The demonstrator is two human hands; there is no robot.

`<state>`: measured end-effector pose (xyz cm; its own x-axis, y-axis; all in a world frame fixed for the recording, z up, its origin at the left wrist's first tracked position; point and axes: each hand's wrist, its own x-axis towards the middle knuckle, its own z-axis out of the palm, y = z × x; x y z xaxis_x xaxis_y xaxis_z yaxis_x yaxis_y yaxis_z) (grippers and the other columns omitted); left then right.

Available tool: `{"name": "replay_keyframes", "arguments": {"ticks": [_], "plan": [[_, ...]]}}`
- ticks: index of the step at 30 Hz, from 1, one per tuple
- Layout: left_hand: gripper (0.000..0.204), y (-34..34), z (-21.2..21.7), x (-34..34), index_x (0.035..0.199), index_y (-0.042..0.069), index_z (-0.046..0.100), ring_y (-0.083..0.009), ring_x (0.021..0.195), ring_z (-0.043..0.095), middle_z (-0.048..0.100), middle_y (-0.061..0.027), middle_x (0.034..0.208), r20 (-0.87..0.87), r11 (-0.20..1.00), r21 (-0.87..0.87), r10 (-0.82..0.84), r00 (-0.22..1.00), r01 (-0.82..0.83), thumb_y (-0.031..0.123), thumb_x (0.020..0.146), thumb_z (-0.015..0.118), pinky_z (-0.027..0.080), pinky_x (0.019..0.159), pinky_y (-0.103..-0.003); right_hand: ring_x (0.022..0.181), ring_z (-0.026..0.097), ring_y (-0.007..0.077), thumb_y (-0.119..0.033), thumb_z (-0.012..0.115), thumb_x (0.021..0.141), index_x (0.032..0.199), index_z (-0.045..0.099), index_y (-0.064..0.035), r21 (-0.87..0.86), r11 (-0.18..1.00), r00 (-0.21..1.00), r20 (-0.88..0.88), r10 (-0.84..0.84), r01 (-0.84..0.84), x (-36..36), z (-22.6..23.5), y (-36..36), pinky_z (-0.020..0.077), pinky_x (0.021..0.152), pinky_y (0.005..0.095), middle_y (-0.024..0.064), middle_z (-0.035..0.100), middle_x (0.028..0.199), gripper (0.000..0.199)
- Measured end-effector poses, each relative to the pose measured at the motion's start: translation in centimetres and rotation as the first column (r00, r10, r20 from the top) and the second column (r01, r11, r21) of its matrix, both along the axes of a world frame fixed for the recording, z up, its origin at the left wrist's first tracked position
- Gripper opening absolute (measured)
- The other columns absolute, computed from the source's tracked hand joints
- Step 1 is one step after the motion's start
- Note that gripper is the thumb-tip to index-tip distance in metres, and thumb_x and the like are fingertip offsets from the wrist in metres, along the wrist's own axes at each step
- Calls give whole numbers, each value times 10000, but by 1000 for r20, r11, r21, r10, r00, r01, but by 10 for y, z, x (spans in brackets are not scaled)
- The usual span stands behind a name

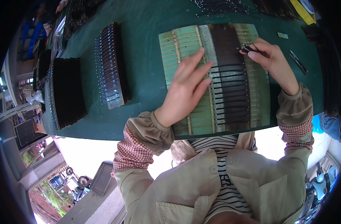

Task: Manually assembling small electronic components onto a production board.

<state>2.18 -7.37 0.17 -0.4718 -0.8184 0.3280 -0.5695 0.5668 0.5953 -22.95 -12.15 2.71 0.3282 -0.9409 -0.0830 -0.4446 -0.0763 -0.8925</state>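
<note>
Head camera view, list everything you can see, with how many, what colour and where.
Table: one, dark green, fills the upper picture.
Slatted board: one, pale green, table centre, under both hands.
Dark strips: a row, black, laid across the board.
Strip stacks: two, black, table left.
Small cutters: one, dark, right of the right hand.
Yellow object: one, top right edge.
Left hand: flat on the board, fingers spread.
Right hand: pinching thin black strips above the row.
</note>
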Motion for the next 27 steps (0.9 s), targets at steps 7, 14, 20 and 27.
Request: {"name": "replay_keyframes", "arguments": {"ticks": [7, 14, 20, 27], "plan": [[154, -19, -1, -19, 931, -9, 567, -277, 925, 553, 602, -118, 958, -427, 863, 502, 193, 883, 55, 26, 793, 627, 455, 791, -324, 637, 432, -14, -99, 628, 824, 894, 610, 0, 170, 968, 972, 176, 156, -186, 30, 7, 1, 304, 502, 151, -42, 528, 725, 122], [135, -19, -7, -3, 924, -17, 573, -262, 1033, 549, 606, -96, 1051, -280, 982, 188, 77, 957, -24, 1, 796, 609, 415, 899, -336, 707, 503, 13, -72, 641, 810, 920, 622, 19, 221, 968, 972, 223, 71, -121, 17, -12, -8, 406, 605, 164, -1, 611, 799, 144], [136, -11, -8, 3, 935, -13, 587, -296, 1103, 521, 589, -128, 1107, -173, 991, 44, 132, 976, -126, -13, 799, 587, 396, 934, -367, 732, 541, 81, -78, 654, 784, 906, 619, 49, 94, 991, 989, 121, 80, -92, 21, -19, -12, 441, 689, 232, 48, 631, 801, 179], [208, -10, -10, 6, 1004, -5, 585, -323, 1154, 482, 551, -146, 1180, -123, 996, 29, 85, 989, -82, -11, 796, 585, 387, 951, -389, 723, 597, 159, -64, 651, 762, 897, 606, 48, 13, 997, 997, 38, 72, -72, 32, -21, -7, 459, 679, 271, 105, 638, 805, 181]]}}
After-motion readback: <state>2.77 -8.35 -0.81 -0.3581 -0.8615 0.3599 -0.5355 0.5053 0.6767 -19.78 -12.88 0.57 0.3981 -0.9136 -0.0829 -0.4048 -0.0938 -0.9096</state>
